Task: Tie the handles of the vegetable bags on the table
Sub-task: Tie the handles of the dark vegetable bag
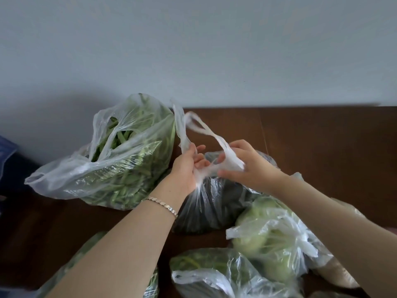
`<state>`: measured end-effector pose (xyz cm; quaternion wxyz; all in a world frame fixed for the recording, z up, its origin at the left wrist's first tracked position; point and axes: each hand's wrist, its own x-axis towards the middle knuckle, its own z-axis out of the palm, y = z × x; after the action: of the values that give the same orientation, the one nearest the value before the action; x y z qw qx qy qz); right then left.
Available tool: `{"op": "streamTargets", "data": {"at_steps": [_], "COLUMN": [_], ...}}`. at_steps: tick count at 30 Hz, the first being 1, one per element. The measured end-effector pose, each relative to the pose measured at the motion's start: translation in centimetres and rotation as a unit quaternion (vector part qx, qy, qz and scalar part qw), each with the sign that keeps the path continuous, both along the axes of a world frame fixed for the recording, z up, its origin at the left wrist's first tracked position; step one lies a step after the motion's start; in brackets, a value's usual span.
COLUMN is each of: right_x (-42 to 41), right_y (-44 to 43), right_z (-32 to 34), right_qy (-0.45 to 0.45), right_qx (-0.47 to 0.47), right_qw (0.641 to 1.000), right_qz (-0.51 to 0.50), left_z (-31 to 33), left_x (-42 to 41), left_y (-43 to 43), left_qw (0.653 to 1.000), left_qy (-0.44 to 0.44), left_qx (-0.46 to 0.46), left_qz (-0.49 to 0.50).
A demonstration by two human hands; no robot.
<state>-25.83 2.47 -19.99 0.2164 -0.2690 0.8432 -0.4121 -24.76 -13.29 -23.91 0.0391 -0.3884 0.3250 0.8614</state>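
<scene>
A clear plastic bag of dark vegetables [211, 208] sits mid-table, its neck gathered. My left hand [187, 168] grips that neck and one handle [180, 125], which sticks up above the fist. My right hand [247, 166] holds the other handle [211, 134], a twisted white loop arching from one hand to the other. An open bag of green beans [111, 164] lies to the left, handles loose. A bag of pale green round vegetables [270, 239] rests under my right forearm. Two more bags of greens, one at bottom centre [214, 274] and one at bottom left [71, 269], lie near me.
The brown wooden table [322, 143] stands against a pale wall [193, 50]. A dark blue object [8, 155] is at the left edge. A tan bag or cloth [339, 274] lies under my right arm at the lower right.
</scene>
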Motion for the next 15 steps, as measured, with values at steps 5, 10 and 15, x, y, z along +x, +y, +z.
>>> {"op": "streamTargets", "data": {"at_steps": [5,10,15], "right_x": [0.2,-2.1,-2.9], "right_y": [-2.4,-4.5,-3.2], "right_z": [1.6,0.6,-1.4], "right_qy": [-0.163,-0.399,-0.399], "right_qx": [-0.284,-0.393,-0.29], "right_qw": [0.941,0.773,0.773], "right_qz": [-0.088,-0.298,-0.399], "left_z": [-0.9,-0.7,0.5], "left_x": [0.3,1.0,2.1], "left_y": [0.1,0.3,-0.3], "left_qw": [0.989,0.987,0.984], "left_qy": [0.011,0.064,0.163], "left_qx": [-0.113,-0.108,-0.034], "left_qz": [-0.092,-0.097,-0.069]}}
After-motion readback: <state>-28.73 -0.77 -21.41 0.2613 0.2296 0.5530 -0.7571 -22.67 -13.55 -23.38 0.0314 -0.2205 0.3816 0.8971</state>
